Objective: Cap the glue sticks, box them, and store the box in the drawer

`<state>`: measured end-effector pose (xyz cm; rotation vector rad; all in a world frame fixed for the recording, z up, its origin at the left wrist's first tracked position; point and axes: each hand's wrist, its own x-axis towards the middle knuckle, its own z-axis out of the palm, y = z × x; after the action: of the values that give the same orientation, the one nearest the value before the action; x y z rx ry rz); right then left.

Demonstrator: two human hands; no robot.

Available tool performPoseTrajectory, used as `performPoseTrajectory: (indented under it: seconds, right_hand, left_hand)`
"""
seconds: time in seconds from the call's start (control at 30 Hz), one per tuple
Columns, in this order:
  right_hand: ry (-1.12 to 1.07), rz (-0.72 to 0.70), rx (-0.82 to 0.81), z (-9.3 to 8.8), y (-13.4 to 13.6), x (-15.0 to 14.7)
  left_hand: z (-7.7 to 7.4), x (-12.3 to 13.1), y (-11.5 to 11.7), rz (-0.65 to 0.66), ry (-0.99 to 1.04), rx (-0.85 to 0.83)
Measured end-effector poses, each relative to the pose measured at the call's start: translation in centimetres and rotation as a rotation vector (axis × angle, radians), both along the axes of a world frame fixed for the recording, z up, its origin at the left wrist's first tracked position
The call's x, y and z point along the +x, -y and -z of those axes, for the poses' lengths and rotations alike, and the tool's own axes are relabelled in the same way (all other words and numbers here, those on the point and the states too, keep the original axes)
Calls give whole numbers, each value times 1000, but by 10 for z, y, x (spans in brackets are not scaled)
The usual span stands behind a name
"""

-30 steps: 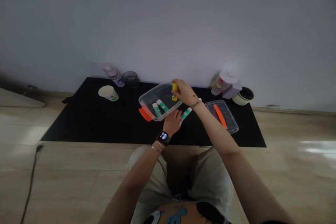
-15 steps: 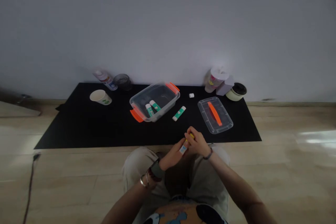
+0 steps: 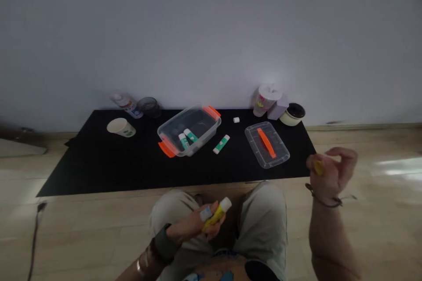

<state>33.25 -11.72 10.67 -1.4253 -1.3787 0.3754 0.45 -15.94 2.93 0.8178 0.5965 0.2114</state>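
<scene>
My left hand (image 3: 193, 228) is closed round a yellow glue stick (image 3: 217, 213) held over my lap, its white tip bare and pointing up to the right. Off to the right, my right hand (image 3: 332, 171) is raised over the floor and pinches the stick's yellow cap (image 3: 318, 167). On the black mat (image 3: 108, 162) stands a clear box (image 3: 189, 129) with orange clips. Two green glue sticks (image 3: 186, 138) lie inside it. A third green glue stick (image 3: 220, 144) lies on the mat just right of the box.
The box's clear lid (image 3: 267, 144) with an orange handle lies right of the box, and a small white cap (image 3: 236, 120) sits behind it. A paper cup (image 3: 120, 127), a bottle (image 3: 125, 102) and a dark jar (image 3: 148, 106) stand at the back left; tubs (image 3: 292, 114) at the back right.
My right hand took the yellow glue stick out of the box and brought it to my lap. Both hands then pulled apart: the left keeps the stick, the right moved right with the cap.
</scene>
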Motion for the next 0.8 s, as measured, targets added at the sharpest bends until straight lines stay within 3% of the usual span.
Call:
performPoseTrajectory:
  seconds: [0.07, 0.17, 0.2, 0.27, 0.33, 0.4, 0.5, 0.6, 0.7, 0.8]
  right_hand:
    - [145, -82, -81, 6, -17, -10]
    - [599, -283, -432, 35, -60, -42]
    - [736, -316, -541, 48, -74, -52]
    - [803, -328, -605, 76, -97, -69]
    - [826, -311, -629, 97, -112, -77]
    - [842, -285, -633, 105, -124, -79]
    - [836, -226, -586, 92, -142, -84]
    - [782, -214, -453, 58, -161, -104]
    - [769, -373, -320, 27, -178, -146]
    - [859, -576, -342, 17, -196, -202]
  left_hand:
    - [26, 6, -9, -152, -136, 136]
    - [56, 34, -37, -304, -430, 436]
    - [63, 46, -49, -282, -541, 497]
    - [71, 67, -72, -177, -750, 559]
    - [74, 81, -93, -159, -813, 578]
    - [77, 89, -109, -175, -832, 592]
    - [79, 94, -127, -209, -835, 613]
    - [80, 97, -137, -243, -801, 633]
    - [79, 93, -136, -284, -758, 653]
    - [78, 74, -123, -346, -666, 679]
